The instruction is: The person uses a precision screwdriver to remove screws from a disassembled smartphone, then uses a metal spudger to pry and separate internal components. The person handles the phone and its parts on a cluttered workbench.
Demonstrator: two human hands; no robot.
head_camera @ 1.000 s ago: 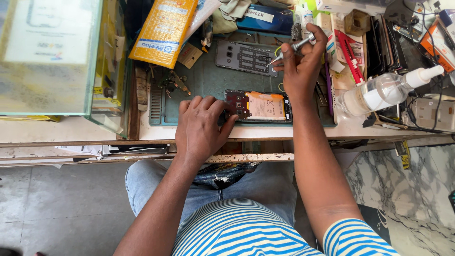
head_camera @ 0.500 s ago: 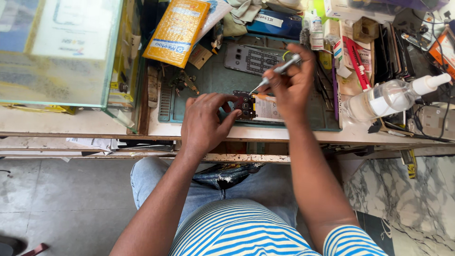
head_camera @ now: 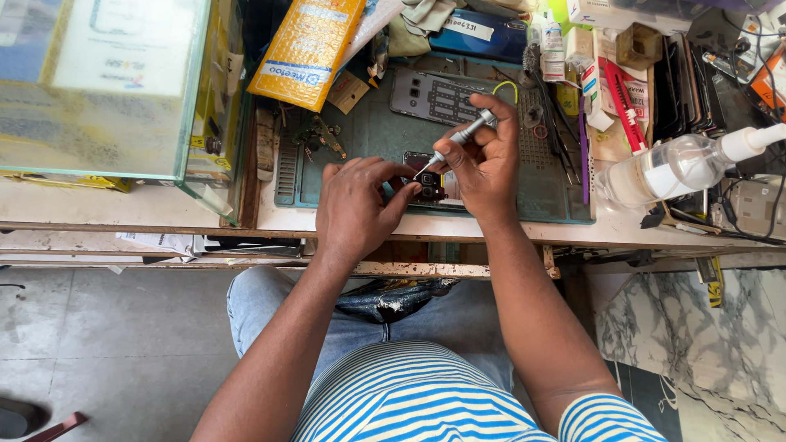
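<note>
**Two hands work a small screwdriver on an opened phone at a cluttered repair bench**

Seen from above by a head-worn camera, a person in a blue and white striped shirt and jeans sits at a workbench. Both bare forearms reach forward over its front edge.

On the bench lies a dark green work mat. Near the mat's front edge, between the two hands, rests an opened phone with its dark inner parts showing; much of it is hidden by the hands.

Palm down, the left hand rests on the phone's left end, with its fingers curled and its thumb pressed against the phone's near side.

A slim silver screwdriver is pinched between the thumb and fingers of the right hand. It slants down to the left, and its tip meets the top of the phone, just beside the left hand's fingertips.

Farther back on the mat lies a grey phone back cover. A yellow padded envelope leans at the mat's far left corner. To the left stands a glass display case. To the right, a clear plastic bottle with a white nozzle lies on its side, well apart from the hands.
</note>
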